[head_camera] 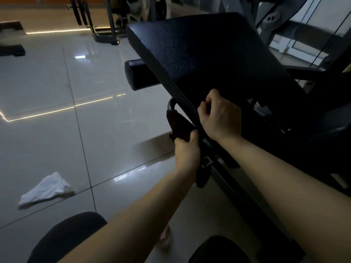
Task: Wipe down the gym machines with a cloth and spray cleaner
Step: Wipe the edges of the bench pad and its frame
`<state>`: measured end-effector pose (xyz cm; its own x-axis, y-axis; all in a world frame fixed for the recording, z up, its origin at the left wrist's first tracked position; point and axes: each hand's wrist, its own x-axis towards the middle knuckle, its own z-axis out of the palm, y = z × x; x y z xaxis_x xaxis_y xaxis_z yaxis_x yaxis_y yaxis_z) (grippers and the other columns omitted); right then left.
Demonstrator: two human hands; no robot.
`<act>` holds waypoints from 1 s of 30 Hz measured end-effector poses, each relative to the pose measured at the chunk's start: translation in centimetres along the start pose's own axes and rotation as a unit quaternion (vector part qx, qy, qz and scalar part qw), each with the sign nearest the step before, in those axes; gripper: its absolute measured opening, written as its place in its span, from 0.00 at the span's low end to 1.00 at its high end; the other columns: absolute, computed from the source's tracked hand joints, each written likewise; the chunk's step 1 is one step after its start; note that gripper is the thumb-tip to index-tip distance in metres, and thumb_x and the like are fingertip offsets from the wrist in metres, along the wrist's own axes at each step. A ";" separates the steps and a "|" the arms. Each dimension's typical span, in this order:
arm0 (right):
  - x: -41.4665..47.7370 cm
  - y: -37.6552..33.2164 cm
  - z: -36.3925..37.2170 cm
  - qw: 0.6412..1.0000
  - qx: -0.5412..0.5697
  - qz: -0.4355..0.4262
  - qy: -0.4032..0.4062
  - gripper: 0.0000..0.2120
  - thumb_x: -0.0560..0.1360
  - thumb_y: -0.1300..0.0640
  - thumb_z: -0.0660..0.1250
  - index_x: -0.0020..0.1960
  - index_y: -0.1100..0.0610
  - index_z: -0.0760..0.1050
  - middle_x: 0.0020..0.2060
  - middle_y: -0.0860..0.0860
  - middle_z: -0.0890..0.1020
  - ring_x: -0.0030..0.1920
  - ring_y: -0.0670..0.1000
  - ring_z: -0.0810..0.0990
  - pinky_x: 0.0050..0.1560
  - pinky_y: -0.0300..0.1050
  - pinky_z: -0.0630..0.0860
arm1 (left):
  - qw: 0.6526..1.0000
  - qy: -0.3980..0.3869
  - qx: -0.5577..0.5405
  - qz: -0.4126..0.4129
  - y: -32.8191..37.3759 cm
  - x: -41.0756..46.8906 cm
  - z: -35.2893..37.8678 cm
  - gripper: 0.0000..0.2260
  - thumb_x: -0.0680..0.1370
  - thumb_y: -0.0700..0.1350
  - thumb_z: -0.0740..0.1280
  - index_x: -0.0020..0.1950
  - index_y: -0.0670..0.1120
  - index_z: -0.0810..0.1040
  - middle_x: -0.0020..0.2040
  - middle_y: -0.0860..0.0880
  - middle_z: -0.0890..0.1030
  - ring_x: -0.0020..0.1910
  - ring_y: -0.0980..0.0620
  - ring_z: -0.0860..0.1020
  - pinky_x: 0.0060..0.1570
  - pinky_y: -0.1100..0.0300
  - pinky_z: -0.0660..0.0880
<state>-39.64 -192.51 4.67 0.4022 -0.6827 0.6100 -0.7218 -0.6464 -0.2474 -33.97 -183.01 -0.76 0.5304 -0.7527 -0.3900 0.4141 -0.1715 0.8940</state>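
Note:
A gym machine with a large black padded bench fills the upper right. My left hand grips a dark reddish cloth pressed against a curved chrome handle just under the pad's left edge. My right hand rests on that edge of the pad, fingers curled around it. A black roller pad sticks out to the left below the bench. No spray bottle is clearly in view.
A white cloth lies crumpled on the glossy tiled floor at lower left. More machine frames stand at the back. My dark-clad knees show at the bottom. A small pale object sits on the floor between them.

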 end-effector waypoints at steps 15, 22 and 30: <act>0.1 0.2 -0.2 1.000 0.021 0.005 -0.009 0.08 0.79 0.50 0.60 0.47 0.54 0.69 0.35 0.45 0.73 0.32 0.48 0.70 0.34 0.44 0.62 | 0.978 -0.040 -0.200 -0.043 1.4 1.8 -0.8 0.28 0.77 0.65 0.68 0.63 0.42 0.78 0.57 0.41 0.85 0.54 0.40 0.85 0.60 0.43 0.80; 0.0 0.2 0.0 1.000 0.011 -0.001 0.000 0.09 0.80 0.50 0.60 0.48 0.55 0.70 0.35 0.46 0.72 0.33 0.48 0.71 0.34 0.43 0.63 | 0.998 -0.019 -0.050 -0.030 -0.8 -1.7 0.3 0.16 0.79 0.49 0.71 0.63 0.43 0.74 0.53 0.39 0.83 0.47 0.40 0.85 0.42 0.47 0.84; -0.2 0.2 -0.2 1.000 0.022 0.002 0.000 0.07 0.80 0.51 0.61 0.46 0.53 0.67 0.35 0.45 0.71 0.32 0.47 0.69 0.30 0.40 0.58 | 0.963 -0.162 -0.072 -0.201 0.9 -3.7 -1.1 0.11 0.79 0.49 0.70 0.54 0.42 0.76 0.33 0.47 0.79 0.22 0.56 0.72 0.20 0.67 0.65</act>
<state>-39.95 -192.42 4.63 0.3990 -0.6855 0.6090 -0.6976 -0.6580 -0.2836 -34.77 -179.67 1.31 0.0566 -0.8063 -0.5888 0.6487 -0.4186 0.6356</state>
